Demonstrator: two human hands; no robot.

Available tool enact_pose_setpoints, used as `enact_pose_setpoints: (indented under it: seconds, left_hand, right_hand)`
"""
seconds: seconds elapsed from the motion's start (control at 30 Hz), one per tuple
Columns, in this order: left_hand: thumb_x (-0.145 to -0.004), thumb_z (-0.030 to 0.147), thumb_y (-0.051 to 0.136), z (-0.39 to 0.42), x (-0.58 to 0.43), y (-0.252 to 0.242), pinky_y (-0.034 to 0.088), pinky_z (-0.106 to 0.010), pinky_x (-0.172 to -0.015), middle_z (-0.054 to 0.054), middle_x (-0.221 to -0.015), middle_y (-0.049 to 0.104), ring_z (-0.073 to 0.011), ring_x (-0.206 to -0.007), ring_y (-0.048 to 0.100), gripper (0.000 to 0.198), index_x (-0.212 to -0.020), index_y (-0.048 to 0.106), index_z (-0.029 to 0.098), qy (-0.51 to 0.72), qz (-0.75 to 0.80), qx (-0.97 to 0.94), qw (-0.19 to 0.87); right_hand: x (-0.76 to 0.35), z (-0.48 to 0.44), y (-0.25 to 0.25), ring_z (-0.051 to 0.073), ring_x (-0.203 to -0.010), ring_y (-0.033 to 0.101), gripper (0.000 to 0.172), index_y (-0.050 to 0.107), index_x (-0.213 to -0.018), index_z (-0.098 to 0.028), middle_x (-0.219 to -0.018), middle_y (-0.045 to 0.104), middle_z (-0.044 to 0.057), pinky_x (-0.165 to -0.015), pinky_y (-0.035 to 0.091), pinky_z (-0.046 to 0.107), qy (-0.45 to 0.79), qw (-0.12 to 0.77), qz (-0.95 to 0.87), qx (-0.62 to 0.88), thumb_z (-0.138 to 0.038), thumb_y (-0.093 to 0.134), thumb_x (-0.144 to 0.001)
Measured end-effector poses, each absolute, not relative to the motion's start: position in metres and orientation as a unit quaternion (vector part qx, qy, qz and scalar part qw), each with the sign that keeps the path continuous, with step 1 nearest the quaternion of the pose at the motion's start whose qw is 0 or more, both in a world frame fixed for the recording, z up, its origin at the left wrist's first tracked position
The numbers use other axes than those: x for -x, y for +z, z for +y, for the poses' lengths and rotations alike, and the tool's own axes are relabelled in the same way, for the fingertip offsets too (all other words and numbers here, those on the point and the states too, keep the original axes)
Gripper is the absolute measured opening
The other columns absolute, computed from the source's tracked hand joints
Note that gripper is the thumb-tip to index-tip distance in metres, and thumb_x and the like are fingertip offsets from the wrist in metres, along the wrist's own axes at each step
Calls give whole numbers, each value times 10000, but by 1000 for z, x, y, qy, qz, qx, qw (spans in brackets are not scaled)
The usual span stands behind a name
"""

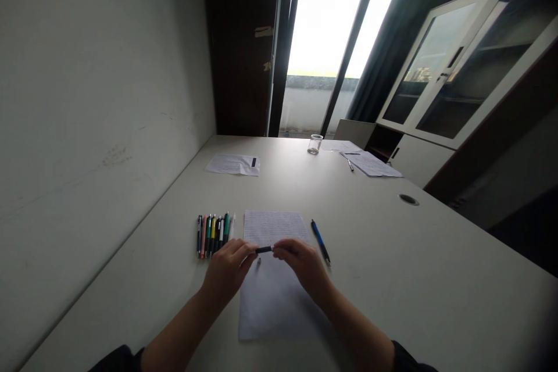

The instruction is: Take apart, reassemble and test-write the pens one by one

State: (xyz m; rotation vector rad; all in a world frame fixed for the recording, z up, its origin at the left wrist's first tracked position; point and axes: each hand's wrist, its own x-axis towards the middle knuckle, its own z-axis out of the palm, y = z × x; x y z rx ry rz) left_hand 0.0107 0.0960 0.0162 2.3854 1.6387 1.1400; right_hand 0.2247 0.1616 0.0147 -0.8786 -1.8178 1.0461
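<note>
My left hand [229, 270] and my right hand [300, 263] meet over a sheet of lined paper [274, 226] on the white table [392, 267]. Both pinch the ends of a short dark pen part [264, 250] held level between the fingertips. Just below it, a small dark piece [258, 262] hangs or lies near my left fingers. A row of several coloured pens [213, 234] lies left of the paper. To the right of the paper rests a blue pen [320, 242].
Farther back lie a paper with a black clip [234, 164], a small glass [314, 143], more sheets [372, 164] and a pen [350, 165]. A cable hole [408, 199] is at the right. A wall runs along the left, a cabinet [457, 70] stands behind.
</note>
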Motion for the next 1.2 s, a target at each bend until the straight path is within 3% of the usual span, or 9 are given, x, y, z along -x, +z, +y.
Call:
enact_pose_setpoints:
  seconds: [0.27, 0.47, 0.67, 0.8, 0.9, 1.2]
  left_hand:
    - [-960, 193, 547, 97, -11, 14, 519, -329, -767, -47, -962, 671, -203, -885, 631, 147, -1076, 626, 237, 369, 521, -770, 19]
    - [-948, 170, 553, 96, -10, 15, 521, -323, -762, -40, -951, 666, -199, -876, 632, 156, -1071, 625, 234, 371, 532, -761, 14]
    - [-944, 172, 549, 96, -11, 17, 526, -335, -779, -48, -944, 670, -207, -880, 636, 156, -1069, 627, 225, 381, 556, -738, 9]
    - [-957, 194, 527, 96, -12, 20, 532, -314, -745, -55, -933, 675, -199, -852, 650, 156, -1073, 627, 220, 390, 558, -732, 9]
    - [-959, 208, 525, 95, -13, 20, 530, -309, -748, -56, -936, 678, -198, -854, 657, 162, -1084, 626, 221, 396, 560, -728, 7]
    - [-954, 194, 530, 95, -12, 19, 526, -314, -766, -46, -952, 677, -204, -879, 664, 159, -1080, 620, 232, 389, 561, -730, 15]
  right_hand:
    - [-223, 161, 15, 178, -676, 679, 145, 722, -849, -208, -733, 724, 27, -656, 543, 284, 404, 416, -737, 346, -345, 674, -857]
    - [-224, 164, 11, 185, -703, 682, 178, 711, -944, -202, -782, 722, 40, -685, 554, 299, 388, 412, -745, 352, -356, 682, -860]
    - [-224, 164, 11, 159, -680, 617, 112, 717, -970, -222, -853, 677, 41, -668, 516, 286, 237, 332, -847, 342, -276, 640, -910]
    - [-219, 159, 8, 222, -881, 615, 291, 659, -1177, -257, -978, 660, 70, -762, 526, 337, 114, 256, -916, 286, -202, 665, -891]
    - [-214, 155, 7, 237, -908, 593, 399, 603, -1262, -266, -1018, 642, 79, -753, 530, 346, 48, 211, -940, 263, -189, 678, -878]
    - [-212, 158, 1, 227, -910, 580, 228, 656, -1110, -222, -1005, 633, 78, -775, 522, 334, 29, 190, -952, 238, -143, 633, -898]
